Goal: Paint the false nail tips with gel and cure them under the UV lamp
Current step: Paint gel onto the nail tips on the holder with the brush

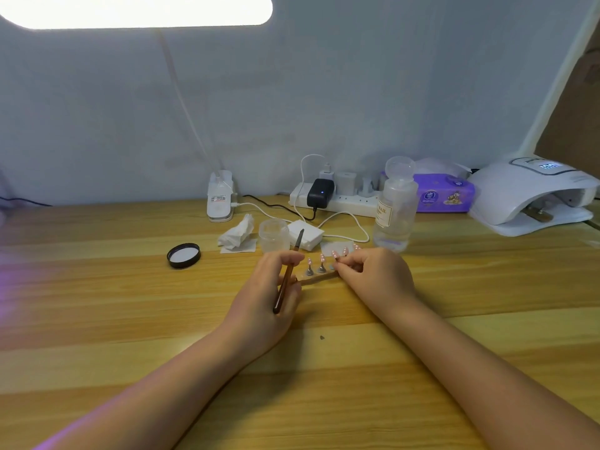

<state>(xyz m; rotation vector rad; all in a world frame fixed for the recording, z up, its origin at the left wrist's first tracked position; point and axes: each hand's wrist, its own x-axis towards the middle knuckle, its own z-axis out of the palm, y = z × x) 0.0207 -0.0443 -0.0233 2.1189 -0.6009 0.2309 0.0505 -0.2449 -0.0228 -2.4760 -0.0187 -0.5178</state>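
Left hand (pixel 272 287) grip on brush (pixel 287 277), right hand (pixel 373 271) pinching nail-tip stand (pixel 319 278)

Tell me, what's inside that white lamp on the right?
Through the opening of the UV lamp a brown strip-like object lies on its white base. Whether it carries nail tips is unclear, and the hood covers the deeper interior.

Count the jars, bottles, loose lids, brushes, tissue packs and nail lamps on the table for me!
Jars: 1, the clear jar
Bottles: 1, the clear bottle
Loose lids: 1, the black lid
Brushes: 1, the brush in the grip of the left hand
Tissue packs: 1, the purple tissue pack
Nail lamps: 1, the UV lamp
Total: 6
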